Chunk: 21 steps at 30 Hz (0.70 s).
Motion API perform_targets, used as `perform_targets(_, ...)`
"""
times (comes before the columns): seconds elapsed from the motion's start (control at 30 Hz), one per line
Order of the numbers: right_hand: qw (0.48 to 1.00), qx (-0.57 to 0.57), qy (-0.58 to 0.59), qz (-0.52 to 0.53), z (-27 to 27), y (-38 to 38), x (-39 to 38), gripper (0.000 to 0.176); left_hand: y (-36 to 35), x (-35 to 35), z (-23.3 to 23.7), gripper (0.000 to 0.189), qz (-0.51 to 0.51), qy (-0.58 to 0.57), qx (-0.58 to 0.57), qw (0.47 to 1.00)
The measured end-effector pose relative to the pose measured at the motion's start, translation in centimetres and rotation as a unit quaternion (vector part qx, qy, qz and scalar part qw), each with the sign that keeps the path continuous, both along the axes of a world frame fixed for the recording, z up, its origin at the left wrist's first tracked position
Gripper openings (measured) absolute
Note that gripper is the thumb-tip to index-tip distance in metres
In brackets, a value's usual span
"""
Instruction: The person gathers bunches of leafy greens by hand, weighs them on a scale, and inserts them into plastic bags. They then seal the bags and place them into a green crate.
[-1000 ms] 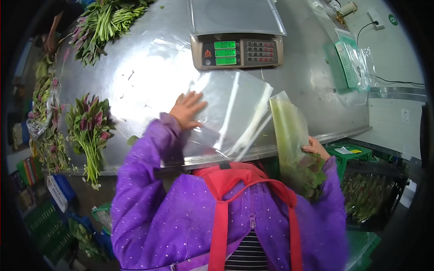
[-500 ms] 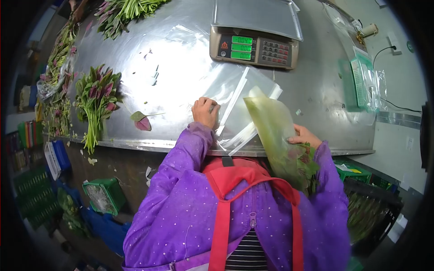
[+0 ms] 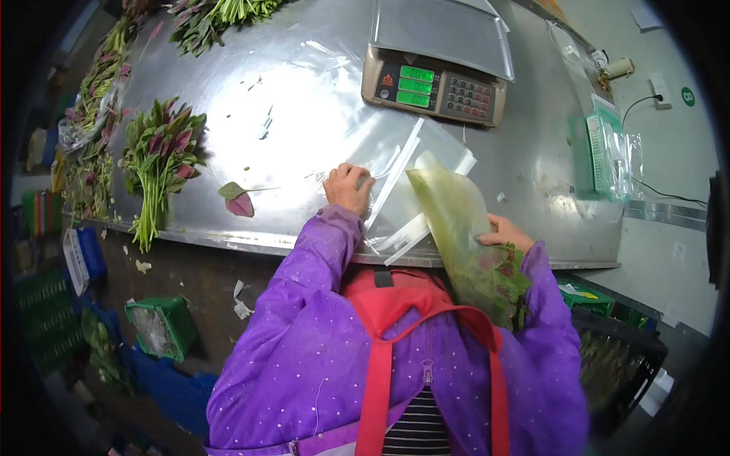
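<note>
My right hand [image 3: 508, 231] is closed on the side of a clear plastic bag [image 3: 450, 205] of leafy greens. Green and purple leaves [image 3: 498, 285] show at its lower end, close to my body, and pale stems show through the film at the upper end. My left hand [image 3: 348, 188], fingers curled, pinches the left edge of the flat clear plastic bags [image 3: 384, 163] on the metal table. White strips run across these bags. The fingertips of my left hand are partly hidden.
A digital scale [image 3: 435, 87] with lit green displays stands beyond the bags. A bunch of purple-green leaves [image 3: 161, 163] and a loose leaf [image 3: 237, 199] lie to the left, more greens [image 3: 224, 19] at the back. A green basket [image 3: 604, 152] sits at the right.
The whole view has shifted slightly, with the scale now a little further right and lower. Both hands keep nearly the same hold, and the bag of greens tilts a little differently.
</note>
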State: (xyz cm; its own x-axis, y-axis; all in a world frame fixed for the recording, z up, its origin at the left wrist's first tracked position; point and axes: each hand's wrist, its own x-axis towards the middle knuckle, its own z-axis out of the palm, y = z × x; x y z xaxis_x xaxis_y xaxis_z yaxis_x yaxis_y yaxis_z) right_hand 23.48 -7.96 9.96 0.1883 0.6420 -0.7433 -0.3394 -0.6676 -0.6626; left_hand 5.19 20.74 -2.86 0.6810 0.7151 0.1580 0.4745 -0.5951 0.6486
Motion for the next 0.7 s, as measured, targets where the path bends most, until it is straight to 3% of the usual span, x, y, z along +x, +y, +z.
perform_targets(0.1,0.999,-0.032,-0.006,-0.001,0.2,0.4,-0.6,0.063,0.8,0.2,-0.5,0.009,-0.015,0.008,-0.044,0.999)
perform_targets(0.3,1.000,0.008,-0.006,-0.029,1.4,0.5,-1.6,0.064,2.2,-0.7,-0.2,0.011,-0.060,0.004,-0.102,0.993)
perform_targets(0.4,0.999,0.046,0.009,-0.002,1.7,1.9,-1.2,0.065,2.3,-1.1,1.7,0.022,-0.100,0.033,-0.068,0.992)
perform_targets(0.53,1.000,0.011,0.010,0.016,-0.3,2.0,-0.5,0.066,0.5,1.0,3.9,0.034,-0.093,0.018,-0.040,0.995)
perform_targets(0.63,1.000,-0.004,0.020,0.006,-2.0,0.4,-0.6,0.065,-0.4,1.9,2.1,0.032,-0.079,0.044,0.001,0.996)
perform_targets(0.7,0.999,-0.003,0.031,-0.012,-2.5,-0.7,-0.9,0.064,-0.5,2.1,1.1,0.018,-0.063,0.017,-0.006,0.998)
